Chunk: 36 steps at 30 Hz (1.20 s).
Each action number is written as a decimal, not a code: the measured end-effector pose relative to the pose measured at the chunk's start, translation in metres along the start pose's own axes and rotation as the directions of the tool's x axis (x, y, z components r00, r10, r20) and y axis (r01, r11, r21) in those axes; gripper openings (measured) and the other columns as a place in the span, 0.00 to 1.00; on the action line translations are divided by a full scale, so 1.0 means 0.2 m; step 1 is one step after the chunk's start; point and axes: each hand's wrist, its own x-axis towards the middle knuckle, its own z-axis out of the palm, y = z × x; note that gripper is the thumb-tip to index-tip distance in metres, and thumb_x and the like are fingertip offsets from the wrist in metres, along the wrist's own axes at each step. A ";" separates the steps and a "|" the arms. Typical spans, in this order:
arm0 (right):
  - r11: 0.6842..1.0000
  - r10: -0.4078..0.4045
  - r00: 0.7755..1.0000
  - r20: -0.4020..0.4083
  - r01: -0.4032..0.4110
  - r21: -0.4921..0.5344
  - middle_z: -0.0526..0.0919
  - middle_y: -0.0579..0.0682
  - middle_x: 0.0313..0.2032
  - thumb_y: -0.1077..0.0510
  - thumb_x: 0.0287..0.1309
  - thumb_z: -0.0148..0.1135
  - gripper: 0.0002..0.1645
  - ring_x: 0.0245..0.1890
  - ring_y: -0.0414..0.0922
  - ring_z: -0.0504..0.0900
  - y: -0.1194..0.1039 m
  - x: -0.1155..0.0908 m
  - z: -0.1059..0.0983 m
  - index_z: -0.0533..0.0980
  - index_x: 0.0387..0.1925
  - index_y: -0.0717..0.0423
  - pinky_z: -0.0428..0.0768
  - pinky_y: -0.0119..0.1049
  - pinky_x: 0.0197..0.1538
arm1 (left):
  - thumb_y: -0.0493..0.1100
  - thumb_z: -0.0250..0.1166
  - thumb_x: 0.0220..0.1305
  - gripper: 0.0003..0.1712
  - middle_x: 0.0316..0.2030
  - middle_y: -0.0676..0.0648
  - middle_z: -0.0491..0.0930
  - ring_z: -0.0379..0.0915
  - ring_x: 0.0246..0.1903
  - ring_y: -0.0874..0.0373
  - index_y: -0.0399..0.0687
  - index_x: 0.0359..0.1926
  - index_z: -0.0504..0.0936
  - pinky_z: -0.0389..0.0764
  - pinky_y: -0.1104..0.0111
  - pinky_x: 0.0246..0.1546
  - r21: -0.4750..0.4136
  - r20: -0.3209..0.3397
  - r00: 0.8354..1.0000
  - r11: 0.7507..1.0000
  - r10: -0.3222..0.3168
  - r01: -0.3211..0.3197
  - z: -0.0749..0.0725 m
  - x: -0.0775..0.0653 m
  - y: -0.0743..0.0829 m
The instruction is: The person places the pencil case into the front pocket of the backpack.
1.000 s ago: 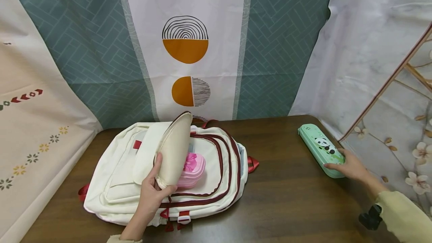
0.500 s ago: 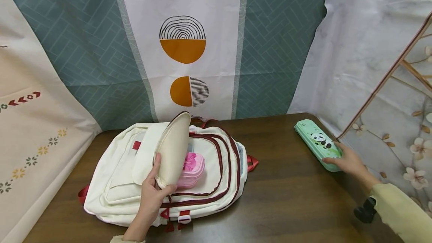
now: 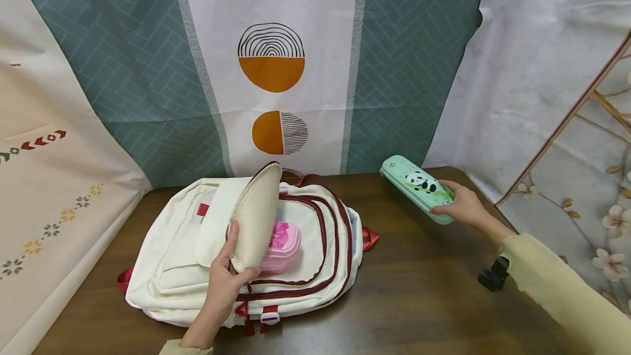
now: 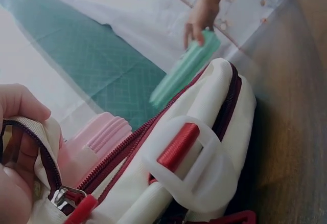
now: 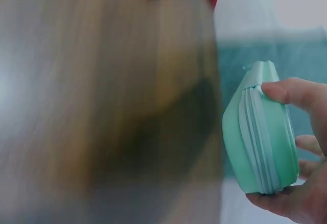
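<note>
A cream backpack (image 3: 182, 267) with dark red zips lies on the table. My left hand (image 3: 223, 284) grips the edge of its unzipped pocket flap (image 3: 256, 218), folding it up. Inside that pocket sits a pink zip case (image 3: 281, 253) with a bow print, partly behind the flap. To the right, my right hand (image 3: 460, 204) holds a mint green pencil case (image 3: 416, 188) with a panda print by its near end. In the right wrist view, thumb and fingers close round the pencil case (image 5: 260, 137), which is lifted above the tabletop.
The brown table (image 3: 394, 289) meets a patterned cloth backdrop (image 3: 409, 70) behind. A floral cloth (image 3: 581, 196) hangs at the right, a beige one (image 3: 59, 179) at the left. Red straps and a white buckle (image 3: 269, 318) stick out near the backpack's front.
My right hand has lifted the pencil case off the right side of the table and carried it left, towards the backpack. The left hand has stayed on the flap.
</note>
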 end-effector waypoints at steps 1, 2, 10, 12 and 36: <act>1.000 -0.019 1.000 0.008 0.019 0.019 0.68 0.70 0.53 0.48 0.38 0.72 0.51 0.44 0.57 0.69 -0.05 0.02 0.01 0.60 0.61 0.68 0.67 0.50 0.44 | 0.23 0.61 0.43 0.55 0.70 0.50 0.38 0.39 0.65 0.61 0.53 0.70 0.47 0.57 0.85 0.52 0.008 0.004 1.000 1.000 0.005 -0.005 0.00 0.00 0.00; 0.999 -0.041 0.999 0.019 0.041 0.036 0.68 0.69 0.54 0.49 0.38 0.72 0.51 0.44 0.56 0.69 -0.10 0.04 0.03 0.60 0.61 0.67 0.67 0.50 0.44 | 0.23 0.61 0.43 0.55 0.70 0.50 0.38 0.38 0.65 0.61 0.53 0.70 0.46 0.56 0.85 0.52 0.013 0.011 1.000 1.000 0.010 -0.010 0.00 0.00 0.00; 0.961 -0.232 0.964 0.133 0.206 0.183 0.73 0.59 0.50 0.53 0.35 0.74 0.47 0.40 0.49 0.70 -0.53 0.12 0.22 0.65 0.60 0.61 0.69 0.38 0.39 | 0.21 0.59 0.42 0.56 0.70 0.50 0.40 0.45 0.61 0.63 0.53 0.70 0.47 0.66 0.83 0.45 0.014 0.036 0.999 1.000 0.011 -0.011 -0.01 0.03 0.06; 0.946 -0.283 0.944 0.170 0.245 0.211 0.74 0.58 0.49 0.54 0.35 0.73 0.47 0.38 0.47 0.70 -0.62 0.13 0.27 0.66 0.60 0.60 0.68 0.36 0.37 | 0.20 0.57 0.40 0.56 0.70 0.50 0.40 0.47 0.59 0.64 0.53 0.70 0.47 0.68 0.81 0.42 -0.021 0.044 0.999 1.000 0.012 -0.012 -0.01 0.04 0.07; 0.875 -0.467 0.763 0.447 0.327 0.356 0.66 0.51 0.61 0.62 0.37 0.72 0.45 0.55 0.43 0.64 -1.00 0.37 0.63 0.66 0.61 0.55 0.64 0.38 0.56 | 0.21 0.55 0.40 0.56 0.68 0.45 0.35 0.48 0.54 0.54 0.56 0.71 0.45 0.68 0.74 0.42 -0.220 0.341 0.940 0.974 0.023 0.056 -0.09 0.12 0.03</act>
